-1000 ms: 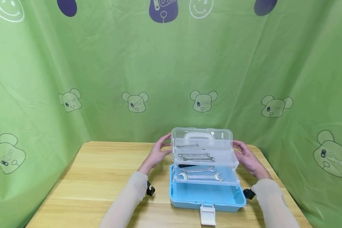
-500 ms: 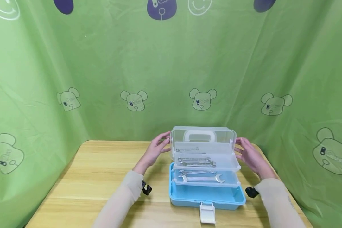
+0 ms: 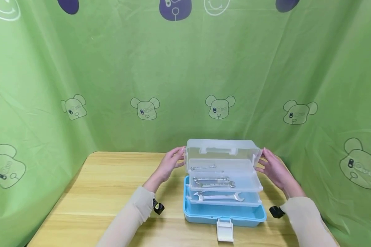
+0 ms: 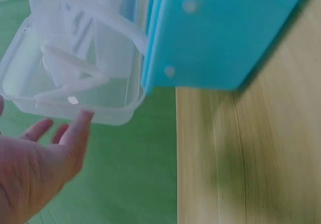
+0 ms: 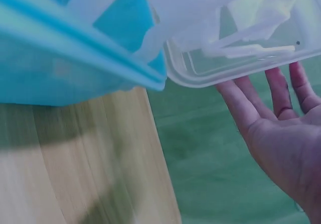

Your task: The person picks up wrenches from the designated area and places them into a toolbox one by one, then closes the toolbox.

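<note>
A blue toolbox (image 3: 225, 219) stands with its clear lid (image 3: 219, 144) raised and tilted over two translucent stepped trays. Silver wrenches lie in both trays; the largest open-end wrench (image 3: 218, 197) is in the lower tray (image 3: 247, 202), the others in the upper tray (image 3: 244, 188). At the lid's left side, my left hand (image 3: 168, 165) holds its fingers loosely extended, fingertips at the wall. Opposite, my right hand (image 3: 275, 169) has its fingertips against the lid's right side; the right wrist view shows these fingers (image 5: 239, 103) fairly straight along the lid's edge.
The toolbox rests on a wooden table (image 3: 111, 195), near its right half. Its white latch (image 3: 225, 231) hangs down at the front. Green printed cloth (image 3: 185, 68) encloses the back and sides. A black wrist camera (image 3: 158, 207) sits at the left cuff.
The lid has swung forward from nearly upright, and its handle now shows edge-on. The trays have sunk lower and come forward with it. Both hands have stayed alongside the lid.
</note>
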Demonstrator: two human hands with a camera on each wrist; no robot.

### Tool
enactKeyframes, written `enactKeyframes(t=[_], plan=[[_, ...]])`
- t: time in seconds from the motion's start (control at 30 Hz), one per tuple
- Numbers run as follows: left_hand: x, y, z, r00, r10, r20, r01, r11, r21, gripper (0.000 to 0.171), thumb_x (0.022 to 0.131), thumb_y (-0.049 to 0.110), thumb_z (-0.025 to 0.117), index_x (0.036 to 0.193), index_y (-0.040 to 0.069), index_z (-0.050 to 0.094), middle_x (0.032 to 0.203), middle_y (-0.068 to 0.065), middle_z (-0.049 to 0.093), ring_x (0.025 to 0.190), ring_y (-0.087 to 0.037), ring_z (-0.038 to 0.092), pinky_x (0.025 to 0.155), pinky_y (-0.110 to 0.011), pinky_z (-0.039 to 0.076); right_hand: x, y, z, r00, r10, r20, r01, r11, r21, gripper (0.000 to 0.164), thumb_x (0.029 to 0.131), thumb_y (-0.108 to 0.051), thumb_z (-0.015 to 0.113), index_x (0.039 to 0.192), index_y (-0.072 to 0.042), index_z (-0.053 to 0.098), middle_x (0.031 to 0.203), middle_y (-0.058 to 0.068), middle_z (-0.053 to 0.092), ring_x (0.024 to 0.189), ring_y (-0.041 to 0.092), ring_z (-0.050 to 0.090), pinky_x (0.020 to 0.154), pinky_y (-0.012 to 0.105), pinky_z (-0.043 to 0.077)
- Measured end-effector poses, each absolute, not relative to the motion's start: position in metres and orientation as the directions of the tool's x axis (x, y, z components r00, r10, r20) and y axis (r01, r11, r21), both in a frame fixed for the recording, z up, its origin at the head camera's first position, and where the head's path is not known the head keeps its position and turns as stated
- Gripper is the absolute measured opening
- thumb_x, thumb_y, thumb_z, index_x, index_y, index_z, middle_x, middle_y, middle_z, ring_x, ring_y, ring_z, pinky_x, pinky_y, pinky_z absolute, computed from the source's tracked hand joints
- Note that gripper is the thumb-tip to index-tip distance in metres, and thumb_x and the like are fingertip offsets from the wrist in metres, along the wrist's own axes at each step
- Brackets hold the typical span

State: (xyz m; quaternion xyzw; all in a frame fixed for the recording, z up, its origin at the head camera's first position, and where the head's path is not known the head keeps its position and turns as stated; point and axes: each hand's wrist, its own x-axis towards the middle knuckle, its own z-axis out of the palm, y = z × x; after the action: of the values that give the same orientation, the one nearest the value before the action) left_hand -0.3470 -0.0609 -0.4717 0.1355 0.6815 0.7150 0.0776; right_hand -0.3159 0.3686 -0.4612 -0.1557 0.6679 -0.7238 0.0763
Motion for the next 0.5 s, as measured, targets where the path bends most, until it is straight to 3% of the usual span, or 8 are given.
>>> enactKeyframes(t=[0.13, 0.3, 0.5], plan=[[-0.343, -0.059, -0.47, -0.952, 0.296, 0.08, 0.069, -0.05, 0.996, 0.058, 0.108, 0.043, 0.053, 0.146, -0.001, 0.053, 0.145, -0.025, 0.057, 0.131, -0.044, 0.058, 0.107, -0.047, 0.054, -0.31, 0.366, -0.457, -0.929, -0.348, 0.126, -0.114, -0.056, -0.992, 0.034, 0.115, -0.036, 0.027, 0.14, -0.03, 0.05, 0.136, -0.019, 0.055, 0.124, -0.003, 0.057, 0.097, 0.024, 0.056], [-0.339, -0.061, -0.466, -0.949, 0.303, 0.09, 0.079, -0.047, 0.996, 0.056, 0.106, 0.042, 0.056, 0.142, -0.001, 0.056, 0.142, -0.024, 0.06, 0.129, -0.042, 0.06, 0.107, -0.047, 0.055, -0.306, 0.366, -0.454, -0.909, -0.404, 0.099, -0.109, 0.001, -0.994, 0.044, 0.115, -0.037, 0.023, 0.152, -0.024, 0.043, 0.142, -0.024, 0.05, 0.128, -0.005, 0.053, 0.102, 0.02, 0.051], [-0.332, -0.064, -0.467, -0.939, 0.339, 0.063, 0.056, -0.03, 0.998, 0.055, 0.106, 0.043, 0.056, 0.144, 0.003, 0.056, 0.144, -0.021, 0.06, 0.125, -0.039, 0.063, 0.107, -0.046, 0.054, -0.3, 0.373, -0.456, -0.88, -0.472, 0.05, -0.061, 0.008, -0.998, 0.037, 0.115, -0.039, 0.02, 0.139, -0.034, 0.046, 0.138, -0.02, 0.054, 0.125, -0.003, 0.058, 0.104, 0.018, 0.049]])
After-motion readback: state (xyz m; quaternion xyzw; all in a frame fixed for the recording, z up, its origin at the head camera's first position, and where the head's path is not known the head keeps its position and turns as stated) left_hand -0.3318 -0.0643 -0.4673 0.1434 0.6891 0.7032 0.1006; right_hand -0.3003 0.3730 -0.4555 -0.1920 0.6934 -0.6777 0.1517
